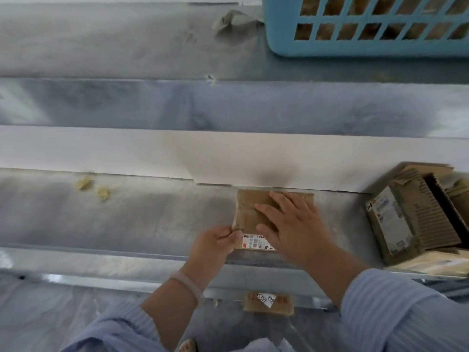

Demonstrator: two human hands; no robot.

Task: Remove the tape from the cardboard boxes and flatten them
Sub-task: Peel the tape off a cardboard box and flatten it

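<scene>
A small brown cardboard box (250, 210) lies flat on the grey metal table (142, 212), with a white barcode label (255, 242) at its near edge. My right hand (291, 224) presses down on the box top with straight, spread fingers. My left hand (218, 241) pinches the box's near left corner between thumb and fingers; whether it holds tape or cardboard I cannot tell. Clear tape crosses the box top.
Opened cardboard boxes (416, 219) are piled at the right edge. A blue plastic basket (355, 44) stands at the back right, a crumpled tape wad (233, 21) beside it. Yellow scraps (92, 188) lie to the left. A brown labelled piece (269, 302) sits below the table's front edge.
</scene>
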